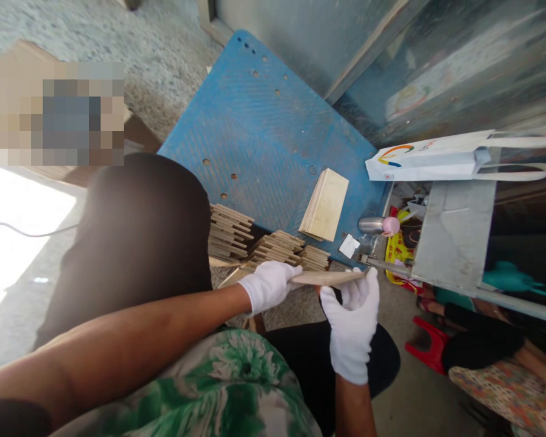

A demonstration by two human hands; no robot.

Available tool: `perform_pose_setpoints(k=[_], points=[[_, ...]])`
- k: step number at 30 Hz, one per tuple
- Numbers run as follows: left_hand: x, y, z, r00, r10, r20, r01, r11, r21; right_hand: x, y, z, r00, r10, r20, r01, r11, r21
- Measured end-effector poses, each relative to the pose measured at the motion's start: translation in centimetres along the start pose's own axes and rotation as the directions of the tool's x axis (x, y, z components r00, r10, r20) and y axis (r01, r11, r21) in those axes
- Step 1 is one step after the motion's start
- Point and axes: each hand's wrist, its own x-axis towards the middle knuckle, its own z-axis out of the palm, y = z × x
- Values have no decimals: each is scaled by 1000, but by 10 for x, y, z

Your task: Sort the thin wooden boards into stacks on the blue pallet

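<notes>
My left hand [269, 285], in a white glove, grips the left end of a thin wooden board [325, 278]. At the board's other end, my right hand [352, 315], gloved as well, has thumb and fingers closed on it. The board is held nearly level above my lap, seen almost edge-on. Just beyond it lie staggered stacks of similar thin wooden boards [277, 247], partly hidden by my left hand and the held board. A neat stack of pale boards [330, 203] rests farther off on the blue plastic platform [264, 133].
A steel flask with a pink lid [377, 226] and a small white piece [349, 246] are at the platform's right edge. A white paper bag [428, 161] stands on a metal frame [455, 237]. Another person [495, 358] sits by a red stool [428, 345] at lower right.
</notes>
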Motion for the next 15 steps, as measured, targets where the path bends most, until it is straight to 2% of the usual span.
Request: perform_pose_setpoints(k=[2, 3, 6, 8, 11, 15], points=[[2, -2, 1, 995, -97, 18, 99, 991, -96, 4, 14, 9, 996, 82, 21, -84, 994, 75], [4, -3, 2, 992, -120, 25, 122, 980, -157, 4, 23, 15, 991, 125, 40, -127, 991, 43], [10, -6, 4, 994, -105, 24, 106, 907, -407, 0, 45, 35, 965, 226, 135, -199, 962, -185], [12, -8, 3, 998, -69, 4, 60, 838, -542, -5, 51, 49, 948, 252, 197, -189, 938, -290], [14, -9, 0, 999, -42, -34, 14, 811, -585, -8, 49, 67, 949, 194, 247, -107, 939, -327], [15, -5, -7, 997, -54, -48, 14, 801, -599, -2, 45, 79, 974, 66, 218, -1, 957, -289]])
